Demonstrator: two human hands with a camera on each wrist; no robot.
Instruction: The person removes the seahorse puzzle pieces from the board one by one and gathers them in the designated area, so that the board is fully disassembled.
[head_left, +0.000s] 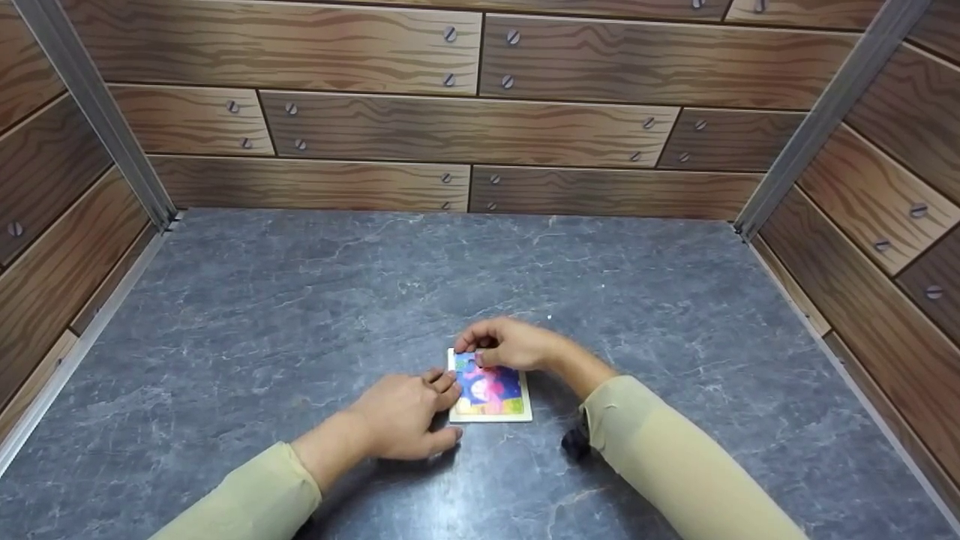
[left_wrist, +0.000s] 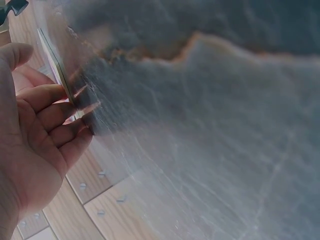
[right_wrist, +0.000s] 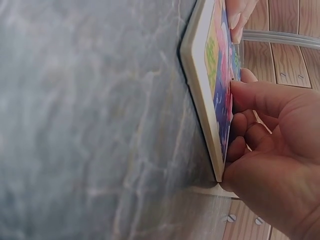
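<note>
A small jigsaw puzzle (head_left: 491, 390) in a pale-rimmed tray lies flat on the table, its picture bright with blue, pink, yellow and green. Along its left edge rest the fingers of my left hand (head_left: 409, 416), and the thumb sits apart near the front left corner. The left wrist view shows these fingers (left_wrist: 57, 117) against the tray's side. Over the puzzle's far edge my right hand (head_left: 514, 343) is bent, its thumb touching the picture by a small dark gap. In the right wrist view that hand (right_wrist: 280, 125) hides whether a piece is pinched.
Grey marbled tabletop (head_left: 337, 300) surrounds the puzzle. Wood-patterned panels (head_left: 375, 127) stand at the back and both sides, with metal corner posts (head_left: 832, 112). A black object (head_left: 576, 444) sits under the right sleeve's cuff. A tiny white speck (head_left: 549, 316) lies beyond the right hand.
</note>
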